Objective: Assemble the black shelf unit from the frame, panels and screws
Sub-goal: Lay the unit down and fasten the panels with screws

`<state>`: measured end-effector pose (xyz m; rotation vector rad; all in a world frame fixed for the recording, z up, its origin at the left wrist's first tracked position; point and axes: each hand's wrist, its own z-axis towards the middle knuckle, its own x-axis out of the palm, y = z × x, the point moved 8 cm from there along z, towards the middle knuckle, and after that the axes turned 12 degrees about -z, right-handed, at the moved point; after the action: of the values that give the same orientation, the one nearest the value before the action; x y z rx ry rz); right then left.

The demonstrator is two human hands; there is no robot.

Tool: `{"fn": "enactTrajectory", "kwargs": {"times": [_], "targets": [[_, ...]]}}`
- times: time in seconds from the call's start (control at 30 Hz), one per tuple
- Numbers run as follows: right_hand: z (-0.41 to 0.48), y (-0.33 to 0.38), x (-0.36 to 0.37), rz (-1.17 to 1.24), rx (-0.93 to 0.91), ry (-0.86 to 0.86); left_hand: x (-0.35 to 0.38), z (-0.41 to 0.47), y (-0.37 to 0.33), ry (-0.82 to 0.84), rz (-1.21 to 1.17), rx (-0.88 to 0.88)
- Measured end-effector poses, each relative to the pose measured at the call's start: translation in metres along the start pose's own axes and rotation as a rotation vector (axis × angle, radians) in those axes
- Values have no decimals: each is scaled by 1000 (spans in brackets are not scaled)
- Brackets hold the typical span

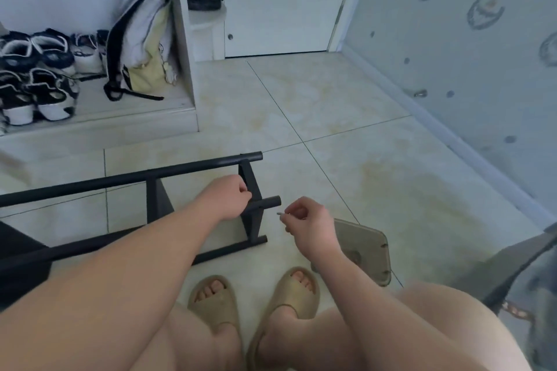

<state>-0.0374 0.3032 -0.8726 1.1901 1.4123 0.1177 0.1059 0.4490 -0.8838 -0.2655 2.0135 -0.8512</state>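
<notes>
The black shelf frame (156, 173) lies on its side on the tiled floor, its tubes running from the left edge to the middle. Black panels (251, 190) stand between the tubes. My left hand (227, 196) grips the middle tube where it meets the end panel; the tube's open end (272, 201) sticks out to the right. My right hand (307, 221) pinches a small metal screw (280, 214), its tip a short way from that tube end, not touching it.
A translucent grey lid or tray (364, 247) lies on the floor under my right wrist. My feet in beige slippers (256, 301) are just below the frame. A shoe cabinet with sneakers (36, 75) and a bag (144, 33) stands at the back left. A wall runs along the right.
</notes>
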Motion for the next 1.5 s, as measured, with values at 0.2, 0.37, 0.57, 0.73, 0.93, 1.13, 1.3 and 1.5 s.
{"fn": "enactTrajectory", "kwargs": {"times": [0.2,0.37,0.57,0.73,0.93,1.13,1.3,1.5], "targets": [[13,3,19,16,5,19,13,20,25,37,-75,-102],[26,-2,34,14,24,69,25,36,39,128,-125,-181],[38,-6,54,56,27,94,37,54,45,215,-196,-219],[43,-5,63,46,23,76,50,59,43,248,-271,-207],[43,-5,64,39,11,73,54,64,43,260,-338,-194],[40,-8,65,52,6,90,53,64,48,190,-415,-253],[42,-3,67,50,-21,89,52,59,41,235,-382,-238],[45,-6,71,37,-13,83,55,56,41,321,-288,-253]]}}
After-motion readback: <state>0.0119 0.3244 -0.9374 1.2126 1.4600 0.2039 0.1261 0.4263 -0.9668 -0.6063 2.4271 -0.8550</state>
